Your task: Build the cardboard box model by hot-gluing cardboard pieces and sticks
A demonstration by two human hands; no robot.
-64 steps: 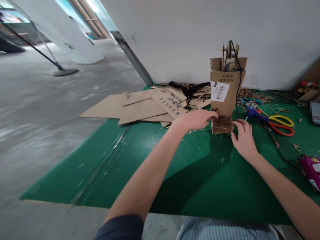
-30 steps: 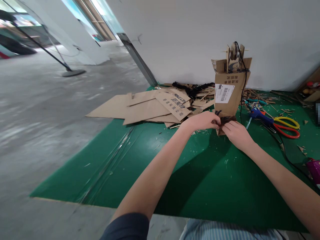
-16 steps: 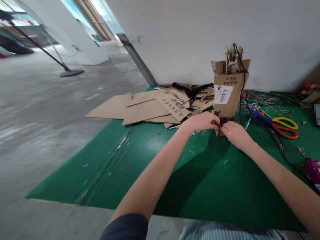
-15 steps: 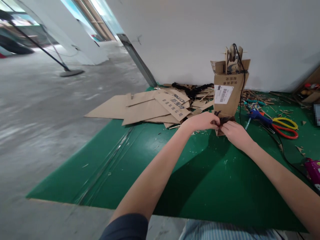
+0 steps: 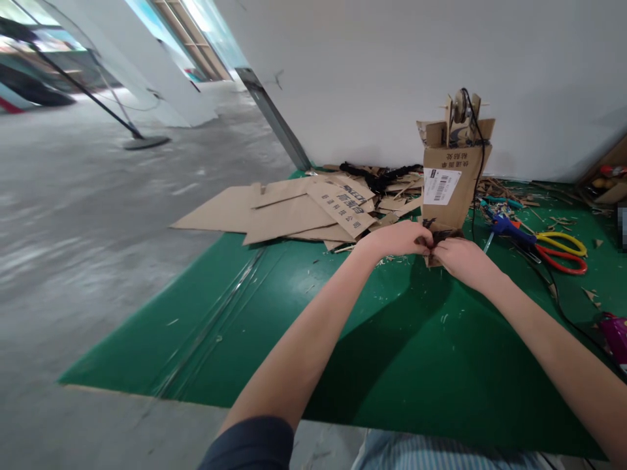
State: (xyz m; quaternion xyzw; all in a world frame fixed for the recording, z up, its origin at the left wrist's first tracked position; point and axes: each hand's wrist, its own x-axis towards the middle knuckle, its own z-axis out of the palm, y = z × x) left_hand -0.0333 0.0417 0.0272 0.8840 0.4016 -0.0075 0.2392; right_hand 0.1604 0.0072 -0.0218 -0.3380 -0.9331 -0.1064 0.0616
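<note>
A tall cardboard box (image 5: 453, 205) stands upright on the green table (image 5: 392, 326), a white barcode label on its front. At its top a cardboard pulley wheel (image 5: 460, 106) sits between two uprights, and a black cord (image 5: 482, 147) runs down the right side. My left hand (image 5: 399, 240) and my right hand (image 5: 458, 256) meet at the foot of the box. Their fingers are closed in a pinch, nearly touching, by a dark opening in the cardboard. Whatever lies between the fingertips is too small and hidden to make out.
Flat cardboard sheets (image 5: 289, 212) and scraps are heaped at the back left. Right of the box lie a blue-handled tool (image 5: 512, 228), red-and-yellow-handled scissors (image 5: 561, 251) and a purple object (image 5: 614, 339). A box of items (image 5: 605, 179) stands at the far right.
The whole view has shifted slightly, so things appear a little further right. Both hands stay at the foot of the box, with the fingers only slightly shifted.
</note>
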